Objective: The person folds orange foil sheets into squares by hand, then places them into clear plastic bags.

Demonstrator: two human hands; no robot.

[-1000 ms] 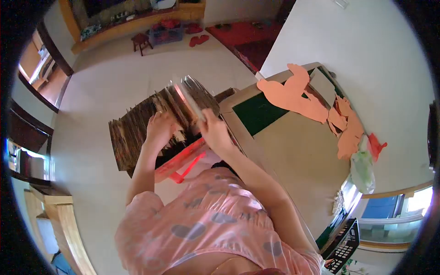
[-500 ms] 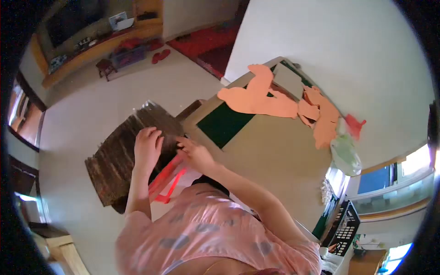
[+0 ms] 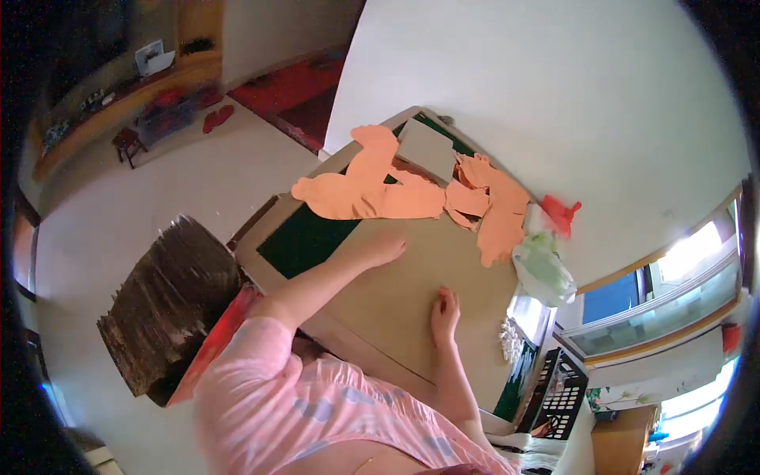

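Orange cut-outs (image 3: 408, 202) lie across the tabletop (image 3: 380, 309), and in the head view you've just swung both hands over here, leaving the dark stack (image 3: 174, 293) untouched. Your left hand (image 3: 388, 249) is nearer them, your right hand (image 3: 446, 310) farther back; fingers curled on both, whether gripping anything, can't tell.

Cutouts (image 3: 408, 201) on tbl (image 3: 380, 309), bag (image 3: 546, 273) to their R; stack (image 3: 170, 293) L of tbl.
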